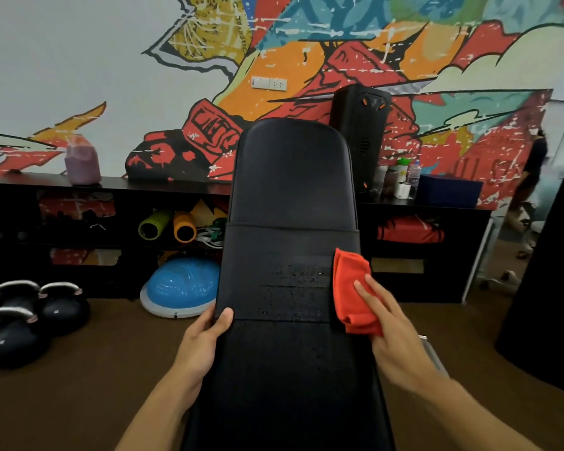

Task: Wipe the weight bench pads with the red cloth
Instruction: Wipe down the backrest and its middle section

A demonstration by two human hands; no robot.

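A long black weight bench runs away from me down the middle of the head view, its back pad tilted upward. Small wet droplets speckle the pad's middle section. My right hand presses a folded red cloth flat against the pad's right edge, fingers spread over it. My left hand grips the left edge of the bench, thumb on top of the pad.
Several black kettlebells sit on the brown floor at the left. A blue balance dome lies by a low black shelf holding foam rollers. A black speaker, bottles and a mural wall stand behind. A person walks at far right.
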